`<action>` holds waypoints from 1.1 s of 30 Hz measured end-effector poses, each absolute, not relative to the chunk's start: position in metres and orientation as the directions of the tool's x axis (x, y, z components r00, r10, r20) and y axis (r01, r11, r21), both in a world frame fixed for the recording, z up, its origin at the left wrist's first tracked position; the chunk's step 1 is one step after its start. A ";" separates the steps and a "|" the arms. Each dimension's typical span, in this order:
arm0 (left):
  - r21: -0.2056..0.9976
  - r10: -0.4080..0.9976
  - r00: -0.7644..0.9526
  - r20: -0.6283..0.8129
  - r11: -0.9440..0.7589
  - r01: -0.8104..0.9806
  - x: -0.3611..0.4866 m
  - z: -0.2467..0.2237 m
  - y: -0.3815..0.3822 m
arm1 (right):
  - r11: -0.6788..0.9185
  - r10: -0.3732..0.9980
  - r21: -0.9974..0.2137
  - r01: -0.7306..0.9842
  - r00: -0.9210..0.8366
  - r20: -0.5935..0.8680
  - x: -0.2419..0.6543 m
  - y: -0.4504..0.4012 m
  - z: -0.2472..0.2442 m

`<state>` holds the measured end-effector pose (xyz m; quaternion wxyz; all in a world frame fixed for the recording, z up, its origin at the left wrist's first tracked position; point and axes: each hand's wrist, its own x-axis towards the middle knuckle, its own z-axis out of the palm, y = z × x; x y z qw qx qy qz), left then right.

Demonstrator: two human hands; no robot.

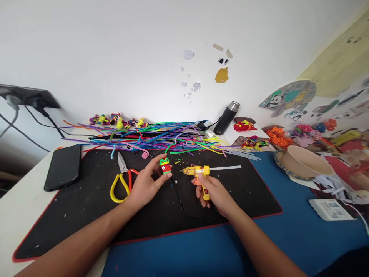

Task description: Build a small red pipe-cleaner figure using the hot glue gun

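My left hand [151, 179] grips a small red and green pipe-cleaner figure [165, 166] between thumb and fingers, with a googly eye on its front. In my right hand [211, 190] is a yellow hot glue gun [196, 170], its nozzle pointing left toward the figure but apart from it. A clear glue stick [226, 168] sticks out of the back of the gun. Next to my left hand lie scissors [121, 182] with yellow and orange handles. A loose googly eye [175, 182] lies on the black mat [86, 215] between my hands.
Many coloured pipe cleaners [155, 134] lie along the wall, with several finished figures [115, 120] behind. A phone [63, 167] rests at left. A black thermos [226, 118], a bowl [307, 163] and a white device [333, 209] stand at right. The gun's cord [184, 215] crosses the mat.
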<state>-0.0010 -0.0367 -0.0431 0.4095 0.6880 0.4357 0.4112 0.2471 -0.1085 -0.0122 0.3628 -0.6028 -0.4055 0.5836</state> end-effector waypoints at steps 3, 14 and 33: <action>0.917 0.934 0.287 0.213 -0.292 0.271 -0.001 -0.043 -0.037 | -0.414 0.906 -0.889 0.194 -0.011 -0.424 0.252 -0.107 -0.012; 0.897 0.927 0.291 0.236 -0.323 0.302 -0.001 -0.044 -0.037 | -0.176 0.981 -0.432 0.885 0.123 -0.149 0.275 -0.126 0.023; 0.892 0.902 0.336 0.272 -0.367 0.263 0.000 -0.037 -0.038 | 0.123 0.968 -0.206 0.971 -0.163 -0.190 0.194 -0.073 0.004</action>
